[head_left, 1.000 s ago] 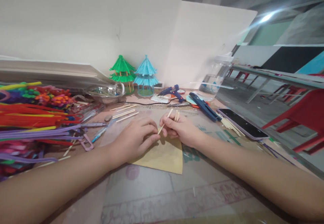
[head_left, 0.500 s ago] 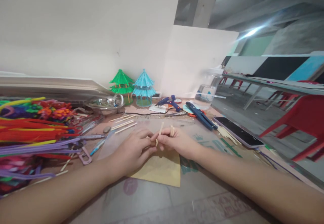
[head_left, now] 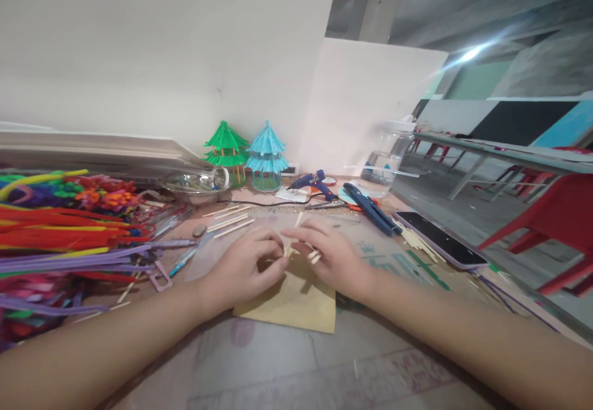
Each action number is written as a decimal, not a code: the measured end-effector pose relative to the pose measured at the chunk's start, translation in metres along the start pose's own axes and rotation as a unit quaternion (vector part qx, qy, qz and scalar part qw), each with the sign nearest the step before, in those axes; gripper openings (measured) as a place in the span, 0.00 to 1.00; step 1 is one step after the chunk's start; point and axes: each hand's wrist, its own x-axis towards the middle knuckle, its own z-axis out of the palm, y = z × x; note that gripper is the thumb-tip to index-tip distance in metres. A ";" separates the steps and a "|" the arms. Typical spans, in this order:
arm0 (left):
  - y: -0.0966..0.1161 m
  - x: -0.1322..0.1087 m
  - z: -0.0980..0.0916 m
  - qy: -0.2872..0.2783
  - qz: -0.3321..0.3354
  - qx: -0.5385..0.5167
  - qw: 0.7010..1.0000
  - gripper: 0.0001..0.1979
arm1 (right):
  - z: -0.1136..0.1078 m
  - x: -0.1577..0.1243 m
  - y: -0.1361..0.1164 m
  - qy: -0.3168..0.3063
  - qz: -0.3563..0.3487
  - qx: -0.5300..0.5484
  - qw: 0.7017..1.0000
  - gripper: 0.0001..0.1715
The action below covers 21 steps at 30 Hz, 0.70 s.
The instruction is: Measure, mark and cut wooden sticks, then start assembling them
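My left hand point(head_left: 252, 265) is curled, its thumb and fingertips pinched together around the lower part of a thin wooden stick point(head_left: 299, 218). Much of that stick is hidden by the fingers. My right hand point(head_left: 336, 259) is beside it, index finger stretched over the stick. Short wooden stick ends point(head_left: 315, 256) poke out between its bent fingers. Both hands are just over a yellow-tan sheet point(head_left: 291, 308), which lies on a clear printed plastic cover point(head_left: 296, 360).
Several sticks point(head_left: 229, 220) lie ahead. Pipe cleaners point(head_left: 60, 237) heap at left. Green point(head_left: 226, 144) and blue point(head_left: 267, 150) tiered pavilion models, a glue gun point(head_left: 317, 183) and a water bottle point(head_left: 382, 157) stand behind. A blue cutter point(head_left: 370, 209) and phone point(head_left: 440, 240) lie right.
My right thumb and index finger have come off the upright stick, and the index finger now reaches across toward my left hand. The short sticks in my right hand have tipped lower.
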 end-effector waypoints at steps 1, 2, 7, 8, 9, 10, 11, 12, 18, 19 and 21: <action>0.001 0.000 -0.001 -0.004 0.003 -0.004 1.000 0.13 | -0.001 -0.001 0.000 -0.031 -0.028 -0.033 0.999 0.14; 0.001 0.000 -0.002 -0.008 0.006 -0.007 1.000 0.13 | -0.002 -0.001 0.000 -0.050 -0.044 -0.056 0.996 0.14; 0.004 0.000 -0.006 -0.026 -0.002 -0.002 1.000 0.13 | -0.007 0.002 -0.001 -0.003 0.029 -0.025 0.999 0.12; 0.004 -0.001 -0.005 -0.030 -0.009 0.007 0.999 0.11 | -0.008 0.002 -0.001 0.019 0.065 0.005 0.998 0.15; 0.004 -0.001 -0.004 -0.034 -0.017 0.019 0.999 0.09 | -0.008 0.003 -0.001 0.037 0.102 0.036 0.993 0.18; 0.003 -0.002 -0.002 -0.041 -0.026 0.031 0.998 0.07 | -0.008 0.003 -0.001 0.045 0.134 0.065 0.988 0.22; 0.003 -0.002 -0.001 -0.050 -0.035 0.043 0.997 0.06 | -0.008 0.004 0.000 0.042 0.160 0.087 0.982 0.25; 0.002 -0.003 0.001 -0.059 -0.044 0.053 0.996 0.06 | -0.007 0.004 0.000 0.032 0.182 0.104 0.977 0.28; 0.002 -0.003 0.004 -0.096 -0.059 0.095 0.989 0.07 | -0.002 0.005 -0.007 -0.078 0.170 0.118 0.975 0.27; 0.002 -0.002 0.004 -0.100 -0.056 0.100 0.988 0.06 | -0.001 0.005 -0.009 -0.100 0.147 0.109 0.978 0.24; 0.003 -0.001 0.003 -0.108 -0.047 0.108 0.987 0.05 | 0.000 0.006 -0.010 -0.140 0.111 0.090 0.980 0.19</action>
